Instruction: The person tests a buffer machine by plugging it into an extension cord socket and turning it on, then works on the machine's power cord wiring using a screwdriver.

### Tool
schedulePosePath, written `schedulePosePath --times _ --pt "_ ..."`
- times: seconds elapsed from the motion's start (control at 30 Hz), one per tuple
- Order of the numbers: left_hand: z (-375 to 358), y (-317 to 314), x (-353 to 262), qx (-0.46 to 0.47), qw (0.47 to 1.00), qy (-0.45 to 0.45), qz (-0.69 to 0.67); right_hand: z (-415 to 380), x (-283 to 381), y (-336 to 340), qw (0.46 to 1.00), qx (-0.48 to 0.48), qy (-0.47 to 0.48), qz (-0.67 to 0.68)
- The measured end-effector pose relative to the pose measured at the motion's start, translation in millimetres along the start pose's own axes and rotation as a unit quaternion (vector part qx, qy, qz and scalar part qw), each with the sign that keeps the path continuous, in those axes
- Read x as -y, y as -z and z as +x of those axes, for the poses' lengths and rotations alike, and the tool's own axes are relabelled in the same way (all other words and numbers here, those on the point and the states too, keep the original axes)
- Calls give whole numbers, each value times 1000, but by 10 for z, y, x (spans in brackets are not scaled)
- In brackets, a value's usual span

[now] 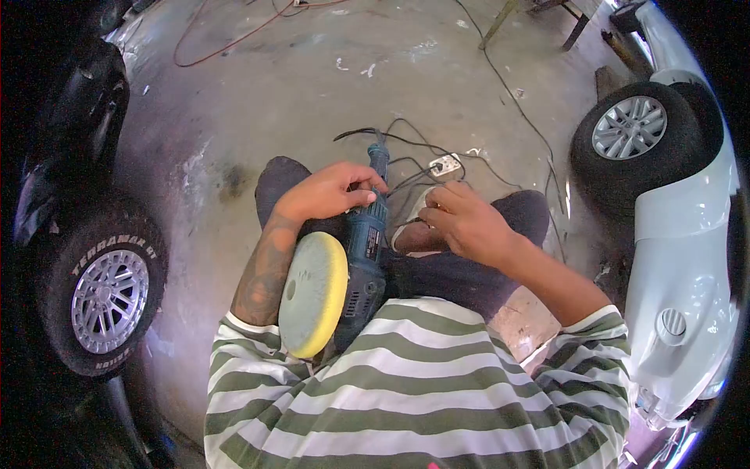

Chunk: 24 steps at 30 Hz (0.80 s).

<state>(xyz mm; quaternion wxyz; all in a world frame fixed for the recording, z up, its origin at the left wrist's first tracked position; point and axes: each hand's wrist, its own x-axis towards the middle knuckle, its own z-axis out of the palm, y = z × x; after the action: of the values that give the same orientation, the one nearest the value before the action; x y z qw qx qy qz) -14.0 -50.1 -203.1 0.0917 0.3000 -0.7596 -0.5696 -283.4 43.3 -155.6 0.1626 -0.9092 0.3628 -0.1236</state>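
A blue-green electric polisher [364,242] lies along my lap, its handle pointing away from me. Its round foam pad [320,289], grey-white with a yellow edge, faces left beside my forearm. My left hand [336,190] rests over the polisher's handle end with the fingers curled around it. Over my right knee, my right hand [467,223] is closed, thumb and fingers pinched together. Whatever may be between those fingertips is too small or hidden to make out.
A white power strip [445,164] with a plug and tangled black cords lies on the concrete floor just ahead. On the left stands a dark vehicle's wheel [109,289]; on the right, a white vehicle's wheel [629,129]. A red hose [226,48] runs across the far floor.
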Motion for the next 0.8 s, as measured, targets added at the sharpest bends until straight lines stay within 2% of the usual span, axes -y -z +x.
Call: schedulePosePath --times 0.07,0.13,0.2,0.3,0.67,0.8 --pt "-17 -1 -18 -6 1000 -8 4 10 -3 -22 1000 -6 2 1" --pt "-30 17 -69 1 1000 27 3 18 -8 -52 1000 -13 5 3" --pt "-32 12 -52 -2 1000 15 0 33 -13 -83 999 32 -20 7" --pt "-34 4 -42 -4 1000 10 -8 58 -12 -122 1000 -8 2 13" --pt "-9 -1 39 0 1000 8 -24 40 -98 -237 1000 -8 4 18" --pt "-15 7 -9 15 999 37 -21 40 -91 -230 999 -6 -2 34"
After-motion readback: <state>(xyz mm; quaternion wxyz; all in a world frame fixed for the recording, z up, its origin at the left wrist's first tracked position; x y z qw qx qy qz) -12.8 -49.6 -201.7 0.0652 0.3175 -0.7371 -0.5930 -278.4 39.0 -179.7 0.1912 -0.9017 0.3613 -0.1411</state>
